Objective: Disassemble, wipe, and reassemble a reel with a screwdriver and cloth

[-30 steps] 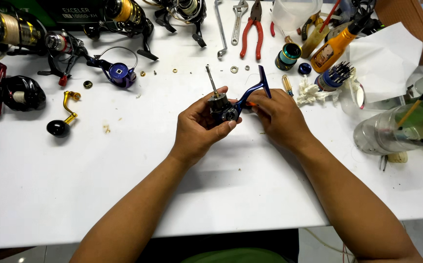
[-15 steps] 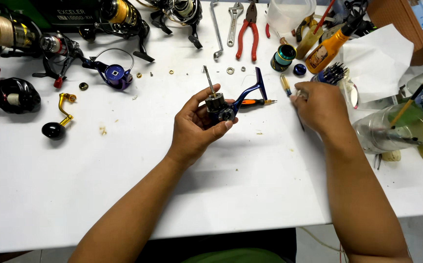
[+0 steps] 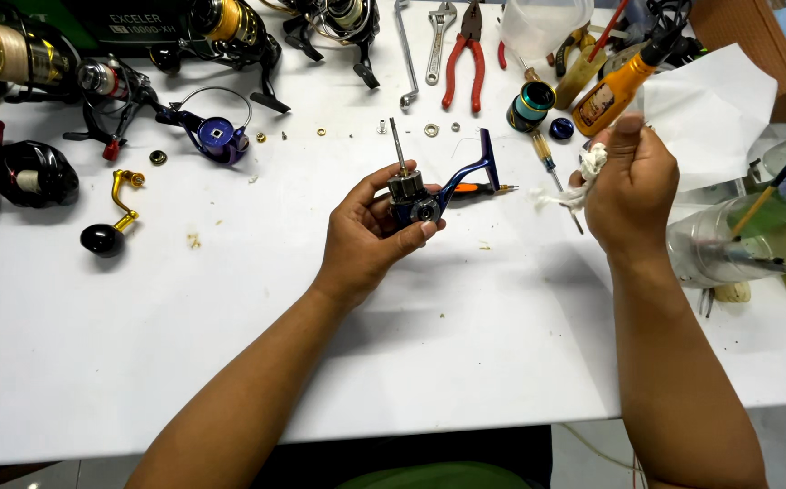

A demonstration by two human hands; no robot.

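White matte table, smooth, speckled with a few pale crumbs. Far edge crowded with parts and tools.

Reel body: dark blue and black metal, glossy, with a round silver bearing face toward the camera, a thin steel shaft rising from its top and a curved blue stem reaching right. Held above the table centre, clear of the surface.

Left hand: closed around the reel body from the left and below, thumb on its near side, fingers wrapped behind.

Right hand: raised at right, fingers curled shut, pinching a wad of white cloth, soft and frayed, with loose strands hanging left. Well apart from the reel body.

On the table between the hands: orange-handled screwdriver, lying flat behind the blue stem.

Far side: red-handled pliers, steel wrench, small washers in a loose row, amber squeeze bottle tilted, crumpled white paper.

Far left: several spinning reels, black and gold; a blue spool with wire bail; a gold crank handle with black knob lying flat.

Right edge: cut clear plastic bottle on its side, holding a brush.
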